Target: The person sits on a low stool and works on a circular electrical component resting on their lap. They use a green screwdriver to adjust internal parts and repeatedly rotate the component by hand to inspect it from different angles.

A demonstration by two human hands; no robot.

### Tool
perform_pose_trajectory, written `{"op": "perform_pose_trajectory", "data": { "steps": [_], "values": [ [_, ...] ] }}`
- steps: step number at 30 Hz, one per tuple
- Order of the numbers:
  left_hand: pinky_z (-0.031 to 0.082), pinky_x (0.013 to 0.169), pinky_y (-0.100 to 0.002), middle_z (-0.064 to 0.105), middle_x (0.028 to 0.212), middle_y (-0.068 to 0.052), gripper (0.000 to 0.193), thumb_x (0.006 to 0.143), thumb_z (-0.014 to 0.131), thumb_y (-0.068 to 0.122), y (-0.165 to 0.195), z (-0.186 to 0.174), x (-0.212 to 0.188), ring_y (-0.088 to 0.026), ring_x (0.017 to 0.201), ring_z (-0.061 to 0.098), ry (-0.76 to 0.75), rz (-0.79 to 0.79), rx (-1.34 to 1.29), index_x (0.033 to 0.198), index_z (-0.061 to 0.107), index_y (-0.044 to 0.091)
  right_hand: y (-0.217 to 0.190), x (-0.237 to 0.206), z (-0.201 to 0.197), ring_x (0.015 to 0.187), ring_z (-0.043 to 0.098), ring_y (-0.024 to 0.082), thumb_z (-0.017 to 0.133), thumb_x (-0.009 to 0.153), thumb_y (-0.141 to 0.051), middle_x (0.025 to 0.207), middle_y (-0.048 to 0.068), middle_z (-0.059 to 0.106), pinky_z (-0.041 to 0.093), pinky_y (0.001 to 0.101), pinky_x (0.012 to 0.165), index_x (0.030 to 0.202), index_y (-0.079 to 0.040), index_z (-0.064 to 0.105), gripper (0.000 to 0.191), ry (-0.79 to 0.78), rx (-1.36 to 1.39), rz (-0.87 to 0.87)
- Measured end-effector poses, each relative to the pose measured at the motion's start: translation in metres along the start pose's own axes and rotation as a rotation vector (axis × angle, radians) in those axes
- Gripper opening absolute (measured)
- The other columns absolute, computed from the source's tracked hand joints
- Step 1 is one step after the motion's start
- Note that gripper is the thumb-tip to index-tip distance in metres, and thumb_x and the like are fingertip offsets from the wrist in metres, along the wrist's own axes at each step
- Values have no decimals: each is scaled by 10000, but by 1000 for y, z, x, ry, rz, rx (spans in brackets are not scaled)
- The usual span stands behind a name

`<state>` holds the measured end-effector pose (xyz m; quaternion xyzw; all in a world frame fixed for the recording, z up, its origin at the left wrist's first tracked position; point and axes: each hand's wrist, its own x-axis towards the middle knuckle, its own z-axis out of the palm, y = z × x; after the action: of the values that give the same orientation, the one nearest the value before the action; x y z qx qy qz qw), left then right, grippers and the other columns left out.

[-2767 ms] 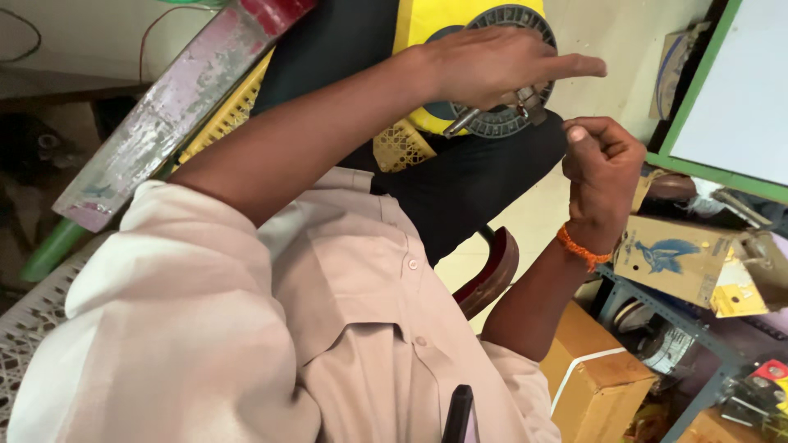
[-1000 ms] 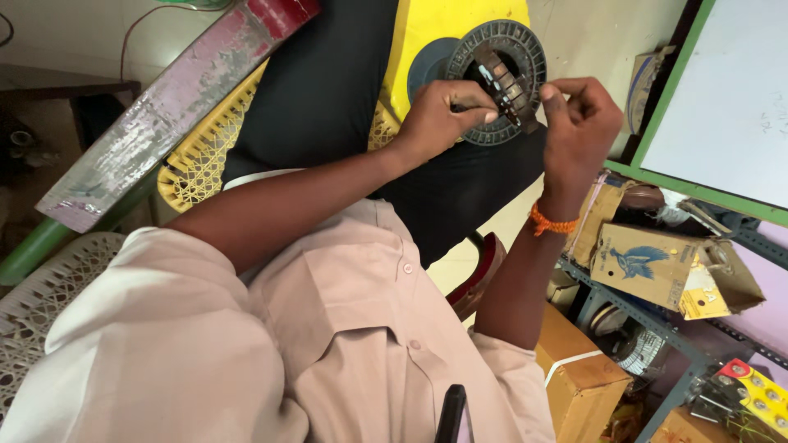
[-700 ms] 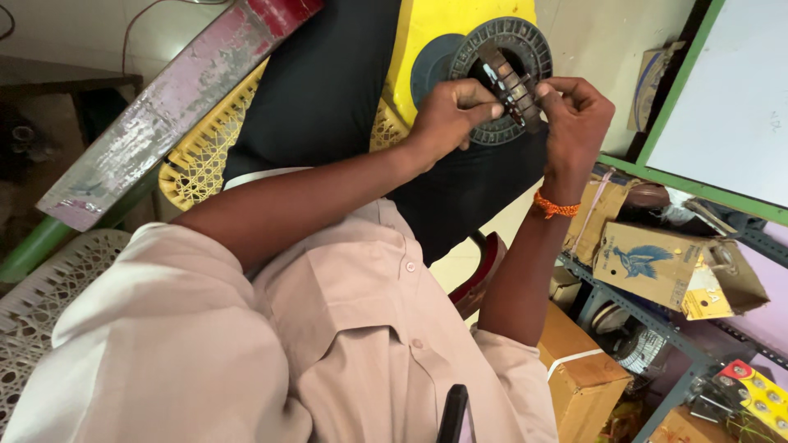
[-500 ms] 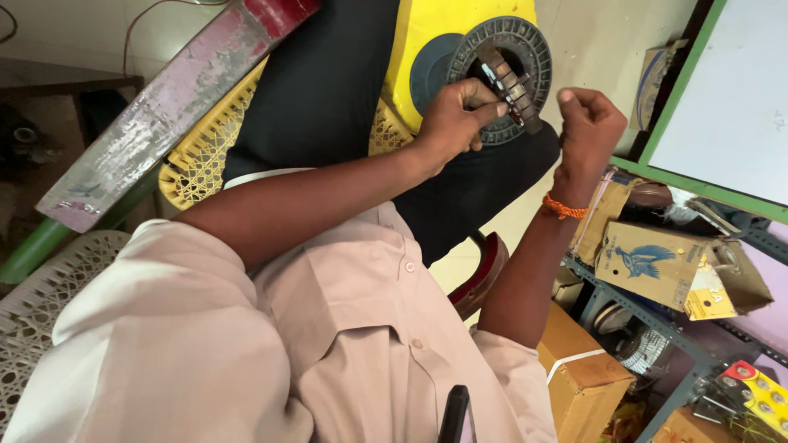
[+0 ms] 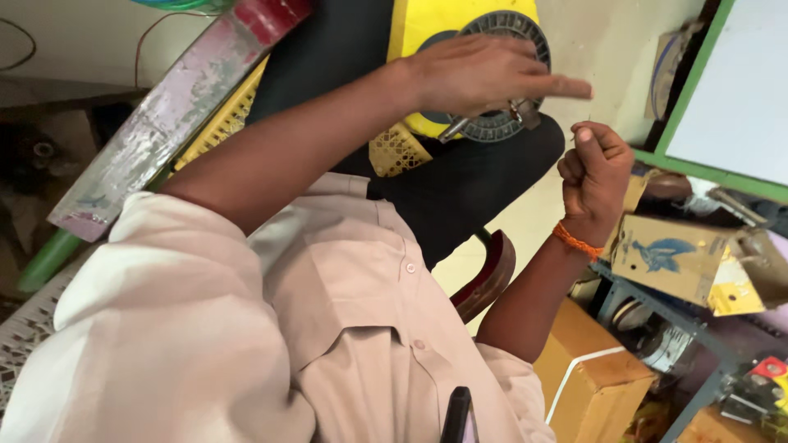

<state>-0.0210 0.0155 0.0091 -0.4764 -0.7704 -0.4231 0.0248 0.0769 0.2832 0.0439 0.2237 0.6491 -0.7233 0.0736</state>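
My right hand (image 5: 593, 168) is clenched, its fingertips (image 5: 584, 138) pinching something too thin to identify, just right of the dark toothed ring (image 5: 502, 74). My left hand (image 5: 480, 75) lies over the ring, fingers stretched flat and released, covering a small metal part (image 5: 519, 111) at the ring's lower edge. As I judge it, work on the ring is midway; nothing looks finished. The ring rests on my lap against a yellow panel (image 5: 419, 25). Right of it the cardboard box (image 5: 675, 256) crowds my wrist; pale floor (image 5: 607, 49) beyond lies open.
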Motion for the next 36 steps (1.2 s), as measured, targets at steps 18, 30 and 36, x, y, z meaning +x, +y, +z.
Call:
{"op": "perform_pose_trajectory", "data": {
  "steps": [18, 30, 36],
  "values": [
    [512, 856, -454, 660, 1065, -82, 723, 738, 719, -112, -13, 2, 9, -316, 1047, 643, -96, 30, -137, 1388, 561, 162, 20, -55, 100, 613, 465, 39, 766, 937, -5, 763, 13, 665, 359, 233, 555, 1013, -41, 771, 84, 1, -983, -396],
    [434, 1043, -383, 556, 1482, 53, 87, 896, 718, 254, -11, 0, -47, -210, 1276, 526, 199, 396, 426, 931, 764, 189, 25, -69, 92, 662, 474, 52, 792, 919, -1, 768, 11, 651, 379, 232, 599, 991, -10, 758, 80, 39, -875, -437],
    [520, 796, -378, 650, 1277, -19, 137, 983, 777, 193, 11, 31, -60, -226, 907, 669, 278, 31, -5, 1021, 723, 73, -17, -61, 81, 649, 378, 43, 799, 982, -26, 738, -43, 498, 270, 244, 585, 970, -10, 738, 65, 112, -881, -467]
  ]
}}
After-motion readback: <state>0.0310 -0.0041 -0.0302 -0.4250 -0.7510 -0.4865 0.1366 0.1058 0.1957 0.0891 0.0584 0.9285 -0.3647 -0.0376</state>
